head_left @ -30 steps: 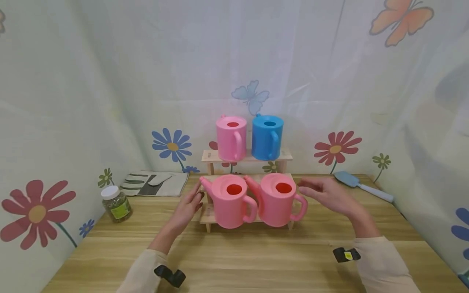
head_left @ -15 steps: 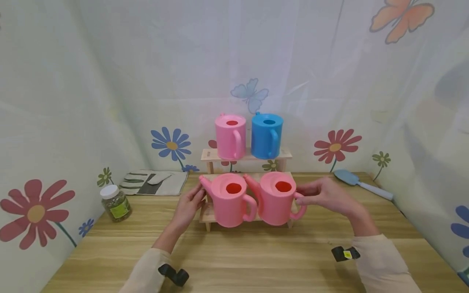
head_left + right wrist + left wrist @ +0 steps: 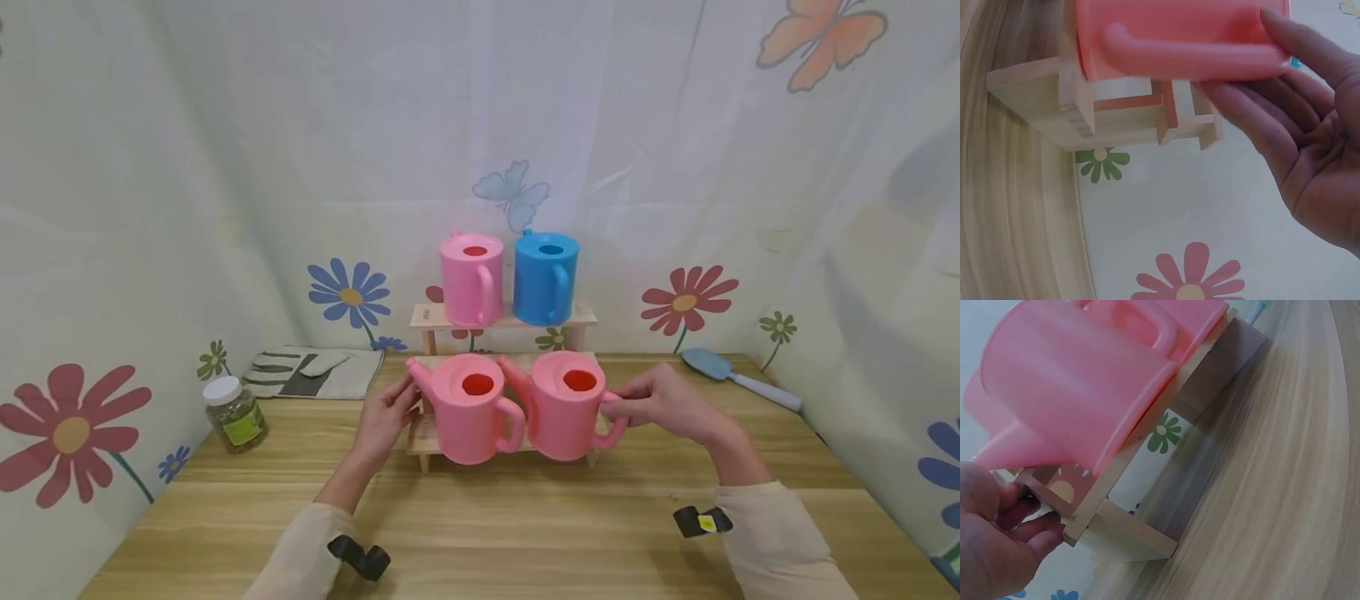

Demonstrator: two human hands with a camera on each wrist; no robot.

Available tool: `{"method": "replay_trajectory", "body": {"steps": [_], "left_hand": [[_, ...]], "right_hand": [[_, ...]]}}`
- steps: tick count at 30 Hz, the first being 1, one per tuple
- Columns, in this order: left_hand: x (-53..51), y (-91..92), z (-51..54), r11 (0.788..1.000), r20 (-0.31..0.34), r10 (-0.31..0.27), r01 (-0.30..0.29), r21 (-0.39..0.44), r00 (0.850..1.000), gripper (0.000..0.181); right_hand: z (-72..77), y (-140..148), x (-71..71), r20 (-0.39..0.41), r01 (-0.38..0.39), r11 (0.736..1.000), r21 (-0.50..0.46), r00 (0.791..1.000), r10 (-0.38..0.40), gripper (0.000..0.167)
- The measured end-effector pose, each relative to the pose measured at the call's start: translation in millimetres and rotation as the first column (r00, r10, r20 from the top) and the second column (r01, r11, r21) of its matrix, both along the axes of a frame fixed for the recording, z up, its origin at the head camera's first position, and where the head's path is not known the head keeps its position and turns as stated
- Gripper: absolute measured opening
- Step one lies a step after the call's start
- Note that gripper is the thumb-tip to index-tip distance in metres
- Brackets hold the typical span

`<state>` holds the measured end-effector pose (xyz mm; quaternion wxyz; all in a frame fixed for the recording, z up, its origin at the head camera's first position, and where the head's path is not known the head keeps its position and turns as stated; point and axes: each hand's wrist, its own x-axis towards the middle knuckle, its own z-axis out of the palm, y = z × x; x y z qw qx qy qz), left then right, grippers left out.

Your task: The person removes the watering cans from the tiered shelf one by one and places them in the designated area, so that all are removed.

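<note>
Two pink watering cans, the left one (image 3: 468,425) and the right one (image 3: 562,421), stand side by side on the lower step of a wooden stand (image 3: 422,442), spouts to the left. On the top step are a pink can (image 3: 468,292) and a blue can (image 3: 536,287). My left hand (image 3: 381,423) grips the stand's left side; in the left wrist view its fingers (image 3: 1038,534) curl at the wood below the spout. My right hand (image 3: 667,402) pinches the right can's handle; in the right wrist view the thumb (image 3: 1300,40) lies on the handle (image 3: 1197,60), fingers behind.
A lidded jar (image 3: 238,421) stands at the left of the table, with gloves (image 3: 311,372) behind it. A blue trowel (image 3: 738,377) lies at the back right. A flower-patterned curtain (image 3: 375,167) hangs behind the stand.
My right hand has moved left and slightly down onto the right can's handle. My left hand has closed in on the stand's left side. The cans stay in place.
</note>
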<state>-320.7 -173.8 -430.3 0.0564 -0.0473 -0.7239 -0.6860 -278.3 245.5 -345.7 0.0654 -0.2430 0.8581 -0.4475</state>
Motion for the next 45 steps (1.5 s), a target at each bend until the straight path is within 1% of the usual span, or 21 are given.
{"method": "replay_trajectory", "body": {"steps": [3,7,10,15,18,22,27,30,33,35,38,41,42,43,45], "left_hand": [[0.4,1.0,0.8,1.000,-0.004,0.008,-0.008,0.001,1.000,0.040],[1.0,2.6,1.2,1.000,-0.005,0.014,-0.014,0.011,1.000,0.040],[0.8,2.9,1.0,1.000,-0.006,0.014,-0.014,0.011,1.000,0.040],[-0.6,2.4,-0.4,1.000,0.000,0.016,-0.016,0.008,1.000,0.041],[-1.4,2.1,-1.0,1.000,0.004,0.008,-0.008,0.008,1.000,0.041],[-1.7,1.3,-1.9,1.000,0.008,0.000,0.000,0.010,1.000,0.042],[0.2,0.8,-2.9,1.000,0.004,0.000,0.000,0.020,1.000,0.041],[1.2,0.1,-2.9,1.000,0.006,0.004,-0.005,0.013,1.000,0.041],[1.5,-0.1,-1.7,1.000,0.019,0.016,-0.016,0.000,1.000,0.042],[0.9,0.0,-0.3,1.000,0.020,0.016,-0.016,-0.006,1.000,0.042],[-0.6,0.6,1.8,1.000,0.015,0.008,-0.008,-0.003,1.000,0.042],[-1.1,0.5,2.7,1.000,0.017,0.003,-0.003,0.000,1.000,0.041],[-1.0,0.5,2.4,1.000,0.021,0.004,-0.004,0.000,1.000,0.041],[-0.8,0.4,2.3,1.000,0.024,0.005,-0.005,-0.002,1.000,0.041],[0.0,0.6,2.4,1.000,0.027,0.003,-0.003,0.000,1.000,0.041]], "right_hand": [[4.4,1,2.9,0.001,0.069,0.997,-0.030,0.998,-0.069,0.028],[12.2,5,7.8,0.003,0.165,0.985,-0.054,0.986,-0.165,0.032],[20.6,12,14.1,-0.023,0.195,0.979,-0.061,0.980,-0.197,0.033],[39.5,30,31.2,-0.078,0.226,0.972,-0.062,0.970,-0.231,0.031],[49.2,44,41.3,-0.095,0.277,0.960,-0.052,0.955,-0.280,0.031],[57.6,64,51.1,-0.107,0.368,0.930,0.021,0.925,-0.364,0.037],[62.0,82,54.9,-0.089,0.450,0.888,0.099,0.892,-0.443,0.051],[59.0,85,50.5,-0.087,0.505,0.856,0.113,0.863,-0.498,0.060],[49.3,84,39.1,-0.084,0.548,0.834,0.067,0.836,-0.542,0.063],[40.1,82,28.1,-0.063,0.559,0.829,0.007,0.827,-0.558,0.063],[24.3,76,8.9,0.006,0.564,0.823,-0.074,0.825,-0.565,0.063],[9.6,66,-7.5,0.068,0.579,0.805,-0.129,0.815,-0.576,0.061],[5.3,62,-11.9,0.076,0.586,0.798,-0.138,0.810,-0.582,0.060],[1.5,57,-15.7,0.080,0.599,0.788,-0.139,0.800,-0.594,0.058],[-5.5,50,-22.6,0.075,0.632,0.763,-0.139,0.775,-0.628,0.057]]}}
